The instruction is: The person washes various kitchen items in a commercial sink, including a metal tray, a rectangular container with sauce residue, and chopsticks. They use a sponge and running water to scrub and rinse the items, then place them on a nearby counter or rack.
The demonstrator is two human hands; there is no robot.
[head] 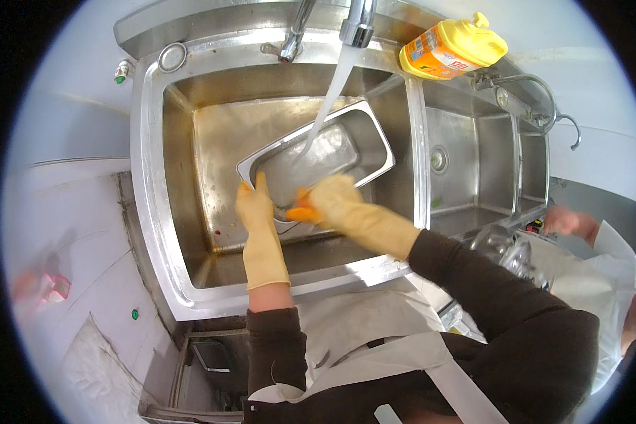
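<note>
A rectangular stainless steel food pan (375,142) lies tilted in the large sink basin (217,132). Water from the faucet (358,32) runs into it. My left hand (257,217), in a pale yellow rubber glove, grips the pan's near left rim, thumb inside. My right hand (336,204), gloved alike and blurred, is closed on an orange object (303,208) at the pan's near side; the glove hides much of it, and I cannot tell what it is.
A yellow jug (453,50) with an orange label stands on the back ledge. A round metal lid or strainer (173,56) lies at the back left corner. Smaller basins (453,153) adjoin on the right. Another person's hand (567,220) shows at the far right, near metal utensils (514,254).
</note>
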